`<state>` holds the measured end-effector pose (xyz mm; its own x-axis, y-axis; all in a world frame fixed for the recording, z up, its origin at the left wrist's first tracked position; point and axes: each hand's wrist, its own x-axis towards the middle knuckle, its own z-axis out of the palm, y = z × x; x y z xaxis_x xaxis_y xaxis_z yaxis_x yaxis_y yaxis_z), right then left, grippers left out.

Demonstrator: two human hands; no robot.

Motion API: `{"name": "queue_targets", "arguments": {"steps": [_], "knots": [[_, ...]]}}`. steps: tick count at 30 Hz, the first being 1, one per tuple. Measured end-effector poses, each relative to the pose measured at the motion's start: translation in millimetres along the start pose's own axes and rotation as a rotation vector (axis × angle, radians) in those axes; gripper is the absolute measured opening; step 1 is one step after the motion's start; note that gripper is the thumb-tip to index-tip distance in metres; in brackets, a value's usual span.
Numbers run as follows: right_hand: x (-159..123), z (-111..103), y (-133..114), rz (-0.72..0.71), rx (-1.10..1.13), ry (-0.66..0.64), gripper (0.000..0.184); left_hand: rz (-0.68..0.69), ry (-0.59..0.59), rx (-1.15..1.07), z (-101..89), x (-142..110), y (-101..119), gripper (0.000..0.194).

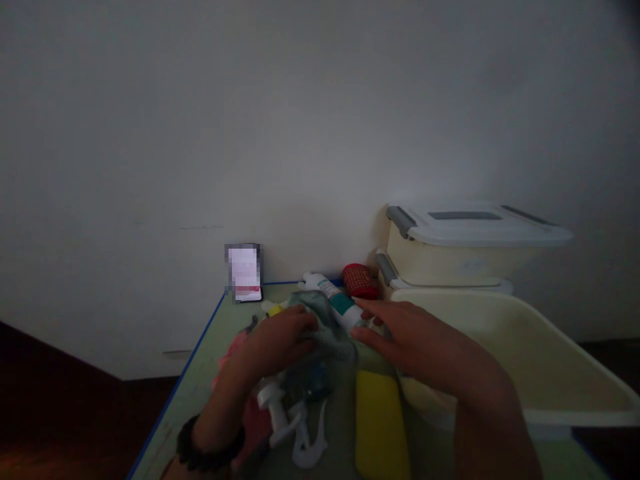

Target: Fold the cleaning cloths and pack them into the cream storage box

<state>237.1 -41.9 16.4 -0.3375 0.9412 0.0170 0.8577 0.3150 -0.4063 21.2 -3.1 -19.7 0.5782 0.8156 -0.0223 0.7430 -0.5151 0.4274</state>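
Near edge first: white curved plastic pieces (305, 459) lie loose left of the flat yellow rectangular block (383, 423), and a low-swinging left wrist could well knock them. Farther in, the left hand (280, 337) seems to pinch the crumpled grey-green cloth (330, 333), mid-table; tug it hard and the white cylindrical bottle with a green label (343, 303), lying tilted against it, might roll. The right hand (400, 327) hovers with fingers parted, gripping nothing, by that bottle's near end; its forearm crosses the cream plastic open tub (590, 417), so a sideways swing could bump the rim.

Now the count, near to far: two white pieces, apparently, one block, one cloth, one open tub, one bottle, one red patterned cylinder (360, 280), one cream lidded box (440, 257).
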Motion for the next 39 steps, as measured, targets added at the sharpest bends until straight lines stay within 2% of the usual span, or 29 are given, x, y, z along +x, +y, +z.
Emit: {"name": "queue_targets", "arguments": {"steps": [3,6,8,10,14,17,19,22,24,26,29,31,33,35,39], "knots": [[-1.7,0.4,2.3,-0.009,0.046,0.004,0.031,0.034,0.111,-0.261,-16.8,-5.9,-0.6,0.017],[-0.3,-1.2,0.4,-0.038,0.084,-0.008,0.036,0.020,0.196,-0.564,-24.8,-13.2,0.9,0.023],[1.3,-4.0,-3.5,-0.062,0.100,-0.021,0.023,0.004,0.208,-0.664,-24.9,-15.8,1.7,0.028],[2.2,-7.7,-8.6,-0.082,0.104,-0.016,0.014,-0.003,0.170,-0.719,-24.0,-17.0,2.0,0.034],[1.2,-12.6,-17.8,-0.087,0.119,0.065,0.018,0.062,0.086,-0.768,-24.6,-23.7,4.2,0.046],[1.2,-10.0,-24.1,-0.104,0.172,0.099,0.016,0.104,0.023,-0.730,-25.5,-33.8,10.7,0.079],[3.0,-5.8,-27.8,-0.145,0.232,0.112,0.014,0.063,0.032,-0.610,-25.5,-38.9,15.5,0.095],[6.8,-0.9,-30.0,-0.167,0.358,0.184,0.011,0.016,0.123,-0.572,-26.4,-40.6,16.8,0.084],[8.1,-0.6,-28.2,-0.139,0.411,0.251,0.016,0.008,0.182,-0.698,-29.2,-39.7,12.6,0.076],[7.2,-2.3,-24.8,-0.106,0.404,0.251,0.019,-0.013,0.224,-0.833,-33.5,-39.4,6.4,0.069],[2.8,-4.4,-20.1,-0.081,0.304,0.046,0.022,-0.052,0.205,-0.953,-39.4,-41.4,-2.8,0.062],[-0.4,-3.6,-19.2,-0.088,0.230,-0.124,0.025,-0.064,0.108,-0.978,-40.9,-43.2,-8.2,0.062],[-2.6,-2.2,-20.3,-0.108,0.173,-0.211,0.025,-0.062,0.005,-0.953,-40.2,-44.3,-13.2,0.063],[-3.4,-1.6,-22.8,-0.134,0.143,-0.194,0.025,-0.069,0.009,-0.855,-38.9,-44.9,-17.3,0.063],[-1.7,-4.3,-26.4,-0.234,0.223,0.028,0.021,-0.049,0.170,-0.570,-39.7,-47.5,-18.3,0.062]]}}
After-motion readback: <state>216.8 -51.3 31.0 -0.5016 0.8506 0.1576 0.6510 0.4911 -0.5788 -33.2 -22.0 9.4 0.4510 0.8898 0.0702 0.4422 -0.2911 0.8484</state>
